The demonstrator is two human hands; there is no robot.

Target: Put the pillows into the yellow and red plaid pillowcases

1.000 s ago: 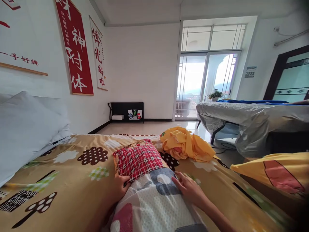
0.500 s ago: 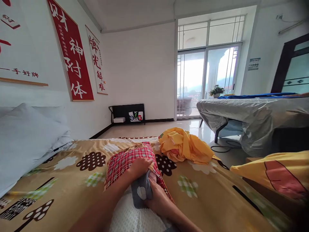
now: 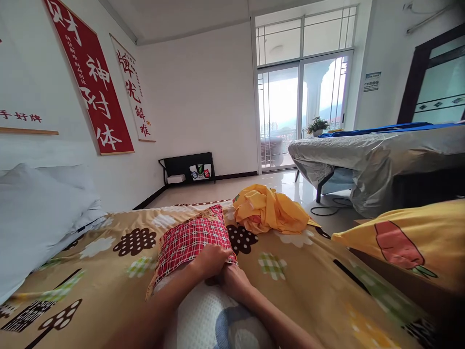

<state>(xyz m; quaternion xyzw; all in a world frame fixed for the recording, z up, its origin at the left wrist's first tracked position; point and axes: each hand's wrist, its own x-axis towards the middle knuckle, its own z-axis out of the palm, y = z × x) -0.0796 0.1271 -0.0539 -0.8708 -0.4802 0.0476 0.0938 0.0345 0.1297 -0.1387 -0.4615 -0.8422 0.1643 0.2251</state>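
Observation:
A red plaid cushion cover point(image 3: 198, 237) lies on the bed in front of me, its near edge meeting a white textured pillow point(image 3: 198, 310) with blue-grey patches. My left hand point(image 3: 212, 259) is closed on the near edge of the plaid cloth, knuckles up. Just below and to the right, my right hand point(image 3: 232, 280) is closed at the same edge, close against the left. Its fingertips are hidden beneath the cloth and the other hand. How far the pillow reaches inside the cover cannot be seen.
A patterned brown sheet point(image 3: 298, 300) covers the bed. Crumpled yellow cloth point(image 3: 271, 211) lies beyond the cover, and more yellow cloth point(image 3: 410, 242) hangs at the right. White pillows point(image 3: 43, 213) rest at the left. A plastic-covered table point(image 3: 378, 155) stands at the back right.
The grey flap between my hands has gone from sight. The plaid edge now sits at both hands, and more of the pillow's blue-grey pattern shows below. The view has shifted slightly.

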